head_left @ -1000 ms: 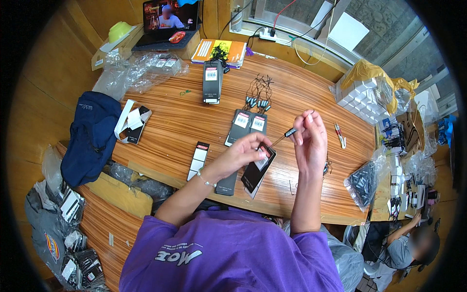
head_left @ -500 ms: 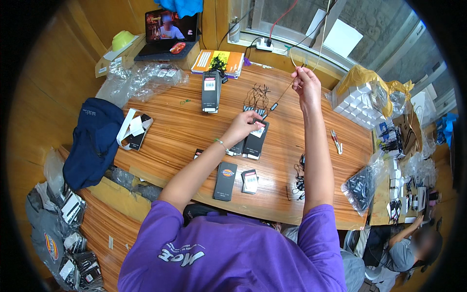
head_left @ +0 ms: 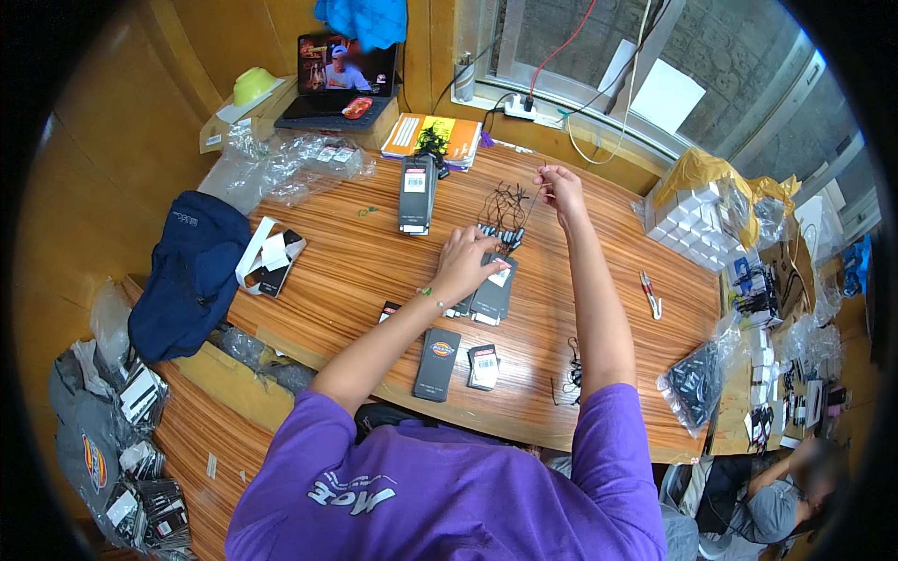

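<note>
My right hand point(head_left: 559, 192), raised over the table, pinches a thin black hang-tag string that runs down toward the tags. My left hand point(head_left: 463, 265) has its fingers bent at the top end of a dark grey hang tag point(head_left: 491, 297) with a white sticker, its thumb on that tag. More tags lie partly hidden under this hand. Just beyond it lie several black strings point(head_left: 505, 208) with small dark seal ends in a row. Nearer me are a dark tag with an oval logo point(head_left: 436, 365) and a small stack of white-labelled tags point(head_left: 484, 366).
A tall stack of strung tags point(head_left: 415, 198) stands farther back, before orange notebooks point(head_left: 449, 136) and a laptop point(head_left: 341, 75). Red-handled snips point(head_left: 650, 294) and a bag of black pieces point(head_left: 690, 379) lie right. A blue bag point(head_left: 187, 271) sits left; another person point(head_left: 776, 500) sits at lower right.
My right hand has come down and slightly left with the string, closer to the tags. My left hand stays at the tags, and the whole view has shifted slightly.
</note>
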A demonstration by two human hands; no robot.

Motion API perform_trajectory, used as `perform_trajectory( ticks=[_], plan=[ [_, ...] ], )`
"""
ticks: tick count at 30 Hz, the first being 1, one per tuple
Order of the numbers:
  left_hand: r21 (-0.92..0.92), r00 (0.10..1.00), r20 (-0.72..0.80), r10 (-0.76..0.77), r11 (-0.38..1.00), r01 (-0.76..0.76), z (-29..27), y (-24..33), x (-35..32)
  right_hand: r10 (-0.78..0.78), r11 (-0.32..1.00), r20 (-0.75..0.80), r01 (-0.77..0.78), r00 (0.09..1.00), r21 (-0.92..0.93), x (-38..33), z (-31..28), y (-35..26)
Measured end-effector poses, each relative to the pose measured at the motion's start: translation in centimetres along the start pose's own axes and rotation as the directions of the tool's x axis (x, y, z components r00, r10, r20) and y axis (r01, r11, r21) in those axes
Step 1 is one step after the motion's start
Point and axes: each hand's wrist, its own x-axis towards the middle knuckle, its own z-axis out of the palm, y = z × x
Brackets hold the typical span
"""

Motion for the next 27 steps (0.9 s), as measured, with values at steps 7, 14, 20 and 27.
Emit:
perform_trajectory(
  ticks=[7, 14, 20, 27],
  plan=[
    [0.016, 0.999, 0.028, -0.030, 0.999, 0.030, -5.8, 1.4, -6.4, 0.088, 0.991, 0.048, -0.083, 0.995, -0.102, 4.1, 0.6, 3.4],
    [0.179, 0.973, 0.191, 0.127, 0.970, -0.162, -8.7, 1.2, -11.4, -0.288, 0.902, -0.070, 0.246, 0.955, -0.356, 1.0, 0.9, 5.3],
    [0.118, 0.933, 0.338, 0.119, 0.979, -0.167, -8.6, 0.7, -11.9, 0.050, 0.810, 0.547, 0.286, 0.836, -0.512, -18.0, 1.8, 1.2],
    [0.136, 0.926, 0.369, 0.079, 0.981, -0.138, -7.6, -0.2, -11.5, -0.055, 0.574, 0.497, 0.435, 0.866, -0.694, -25.9, 1.8, 4.7]
  ],
)
